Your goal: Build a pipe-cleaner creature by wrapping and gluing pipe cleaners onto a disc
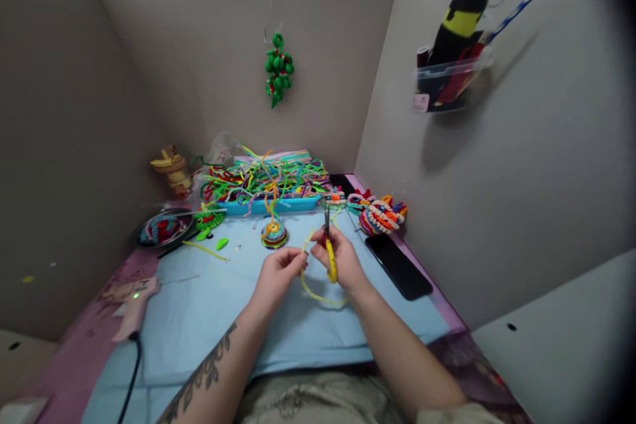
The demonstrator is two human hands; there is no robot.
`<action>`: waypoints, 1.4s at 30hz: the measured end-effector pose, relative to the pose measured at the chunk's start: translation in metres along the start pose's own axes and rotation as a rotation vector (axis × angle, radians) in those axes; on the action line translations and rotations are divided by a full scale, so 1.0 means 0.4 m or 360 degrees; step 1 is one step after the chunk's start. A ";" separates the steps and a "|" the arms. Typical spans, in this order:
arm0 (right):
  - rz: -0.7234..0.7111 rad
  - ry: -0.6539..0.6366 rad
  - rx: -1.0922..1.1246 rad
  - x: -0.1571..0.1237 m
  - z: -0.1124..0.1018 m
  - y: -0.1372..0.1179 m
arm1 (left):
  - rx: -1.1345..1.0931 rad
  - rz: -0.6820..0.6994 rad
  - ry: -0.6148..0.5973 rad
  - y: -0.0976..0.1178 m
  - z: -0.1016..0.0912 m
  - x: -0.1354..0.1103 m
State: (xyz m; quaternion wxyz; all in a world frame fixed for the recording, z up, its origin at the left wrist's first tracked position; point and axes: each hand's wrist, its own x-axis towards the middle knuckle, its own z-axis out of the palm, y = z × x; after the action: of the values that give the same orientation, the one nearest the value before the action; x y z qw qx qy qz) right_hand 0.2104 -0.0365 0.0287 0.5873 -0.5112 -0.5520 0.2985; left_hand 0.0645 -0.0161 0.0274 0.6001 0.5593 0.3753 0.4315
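Note:
My left hand [282, 269] pinches a pale yellow pipe cleaner [318, 297], which hangs in a loose curve below my fingers. Close beside it, my right hand [342, 258] is closed around yellow-handled scissors [331, 261], their dark blades pointing away from me. The fingertips of my right hand are also near the upper part of the pipe cleaner; whether they grip it I cannot tell. Just beyond my hands sits a small coiled rainbow piece [274, 235] with orange strands rising from it.
A blue tray [298, 204] heaped with colourful pipe cleaners stands at the back. A phone [399, 266] lies right, near coiled striped figures [382, 215]. At left are a pink glue gun [136, 308] with a cord and a dark round dish [166, 230]. Partition walls enclose the desk.

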 end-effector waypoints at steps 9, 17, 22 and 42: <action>-0.0401 0.0111 -0.1439 -0.016 -0.060 0.027 | -0.0165 -0.0137 0.0266 0.028 -0.018 -0.005; -0.0423 0.0129 -0.1513 -0.026 -0.043 0.032 | 0.0036 -0.0031 0.0350 -0.006 -0.019 -0.002; -0.0394 0.0124 -0.1486 -0.029 -0.041 0.037 | 0.0023 -0.0005 0.0325 -0.010 -0.024 -0.002; -0.0259 -0.0023 -0.1525 -0.030 -0.046 0.060 | -0.0012 -0.0227 0.0255 0.002 -0.030 0.009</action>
State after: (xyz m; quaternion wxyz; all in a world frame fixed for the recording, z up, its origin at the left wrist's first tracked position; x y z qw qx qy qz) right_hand 0.2306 -0.0454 0.0047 0.3033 -0.6771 -0.6697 -0.0325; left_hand 0.0546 -0.0085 0.0271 0.5994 0.4928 0.4592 0.4324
